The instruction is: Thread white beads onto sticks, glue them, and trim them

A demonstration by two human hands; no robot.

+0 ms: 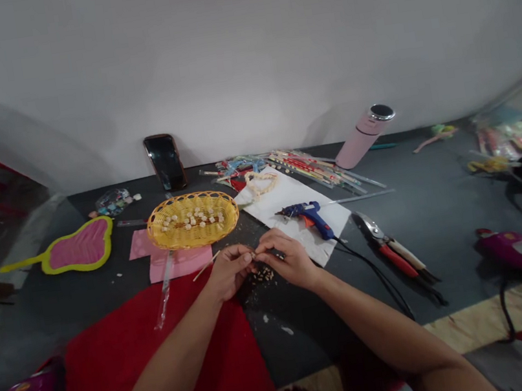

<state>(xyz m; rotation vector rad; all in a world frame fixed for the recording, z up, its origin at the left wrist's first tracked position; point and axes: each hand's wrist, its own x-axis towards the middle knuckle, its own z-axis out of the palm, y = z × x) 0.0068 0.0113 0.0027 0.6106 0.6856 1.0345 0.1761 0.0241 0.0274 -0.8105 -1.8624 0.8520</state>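
My left hand (232,272) and my right hand (287,258) meet fingertip to fingertip over the dark table. Both are closed in a pinch around something tiny between them, too small to make out. Just below the fingers lies a heap of small beige and dark bits (263,275). A thin wooden stick (206,266) lies beside my left hand. Beyond it, a yellow woven basket (155,238) holds several small whitish clusters. On a white sheet (262,205) past my right hand rest a blue glue gun (310,214) and a pale braided ring (262,183).
Pruning shears (391,251) and the glue gun's black cord (375,270) lie to the right. A pink bottle (361,141), packaged sticks (306,166) and a phone (166,162) stand or lie at the back. Red felt (166,347), pink sheets (180,264) and a yellow-rimmed pink fan (77,246) are left.
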